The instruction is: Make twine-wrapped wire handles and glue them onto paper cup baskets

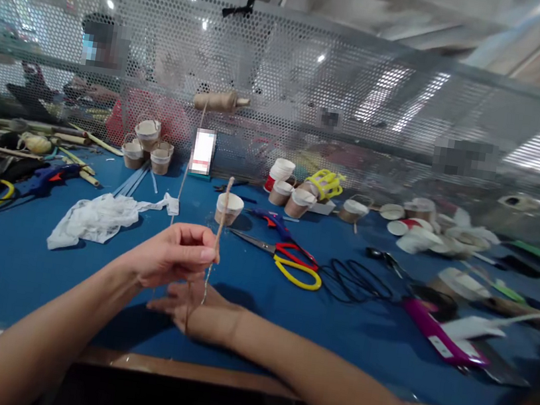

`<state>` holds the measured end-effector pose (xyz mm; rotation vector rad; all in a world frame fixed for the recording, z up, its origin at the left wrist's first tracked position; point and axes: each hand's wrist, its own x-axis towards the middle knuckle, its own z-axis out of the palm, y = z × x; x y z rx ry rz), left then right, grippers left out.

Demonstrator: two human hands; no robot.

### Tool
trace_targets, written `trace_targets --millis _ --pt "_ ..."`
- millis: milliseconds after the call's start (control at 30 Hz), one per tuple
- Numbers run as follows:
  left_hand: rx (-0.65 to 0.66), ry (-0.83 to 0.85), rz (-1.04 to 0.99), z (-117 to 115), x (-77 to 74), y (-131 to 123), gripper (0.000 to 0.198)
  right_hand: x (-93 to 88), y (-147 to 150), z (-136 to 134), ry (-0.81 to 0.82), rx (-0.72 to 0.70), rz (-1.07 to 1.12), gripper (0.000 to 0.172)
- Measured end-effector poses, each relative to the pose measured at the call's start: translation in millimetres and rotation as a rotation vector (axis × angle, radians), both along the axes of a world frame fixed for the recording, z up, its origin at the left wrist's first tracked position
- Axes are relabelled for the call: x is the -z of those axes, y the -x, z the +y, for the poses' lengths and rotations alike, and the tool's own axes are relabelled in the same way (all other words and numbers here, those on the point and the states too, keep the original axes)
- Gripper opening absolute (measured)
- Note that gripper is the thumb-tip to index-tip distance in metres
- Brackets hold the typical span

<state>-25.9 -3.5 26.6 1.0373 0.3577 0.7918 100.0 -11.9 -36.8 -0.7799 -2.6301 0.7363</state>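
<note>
My left hand [172, 256] is raised above the blue table [63, 280] and pinches a thin upright stick [222, 216] wrapped in tan twine, fingers closed on its lower part. A thread runs from the stick area up to a twine spool [218, 101] hanging at the mesh screen. My right hand [199, 313] lies low beneath the left, crossing leftward, its fingers partly curled around the thread below the stick; what it grips is hard to see. A small paper cup [229, 207] stands just behind the stick.
Yellow-and-red scissors [291, 264] and a black cord coil [354, 281] lie right of my hands. White mesh cloth [97, 218] lies to the left. Cups [150, 142] line the back. A purple tool [437, 333] sits right. A person works behind the perforated screen [317, 82].
</note>
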Motion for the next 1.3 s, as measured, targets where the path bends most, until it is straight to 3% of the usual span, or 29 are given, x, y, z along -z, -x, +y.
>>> trace_targets --millis 100,133,200,267,367,433,533,633,800,900,1067,1300 --pt "0.008 -0.005 0.006 -1.9 -1.6 -0.5 0.019 1.7 1.6 -16.3 -0.081 -0.222 -0.146 0.029" --pt "0.011 -0.004 0.018 -2.4 -1.5 -1.4 0.019 -0.1 0.8 -15.0 -0.057 -0.222 -0.142 0.030" --pt "0.001 -0.007 0.049 -2.6 -0.8 -3.0 0.021 -6.9 -3.8 -3.0 0.023 -0.082 -0.068 0.029" --pt "-0.029 -0.032 0.084 -0.9 0.4 -4.0 0.024 -17.6 -13.9 16.0 0.045 0.174 0.002 0.020" --pt "-0.087 -0.094 0.168 5.0 4.4 -5.0 0.024 -38.7 -35.9 38.6 0.035 0.350 0.075 0.023" --pt "-0.117 -0.121 0.247 9.8 9.3 -6.1 0.023 -52.3 -48.5 42.0 0.080 0.420 0.155 0.033" --pt "-0.124 -0.160 0.338 15.7 19.1 -9.1 0.022 -63.1 -55.8 34.4 0.463 0.329 0.458 0.033" --pt "-0.142 -0.206 0.415 18.7 27.9 -12.1 0.022 -58.6 -53.6 27.4 0.577 0.296 0.530 0.023" --pt "-0.175 -0.232 0.513 20.4 30.9 -12.2 0.019 -40.3 -55.3 30.2 0.619 0.366 0.603 0.023" --pt "-0.146 -0.278 0.574 20.8 28.8 -10.7 0.017 -36.2 -57.9 31.7 0.603 0.365 0.581 0.020" --pt "-0.209 -0.385 0.688 21.6 27.5 -10.2 0.014 -35.3 -57.4 31.3 0.565 0.365 0.533 0.016" --pt "-0.241 -0.400 0.684 21.2 27.7 -8.8 0.016 -35.4 -56.4 29.3 0.529 0.402 0.508 0.014"
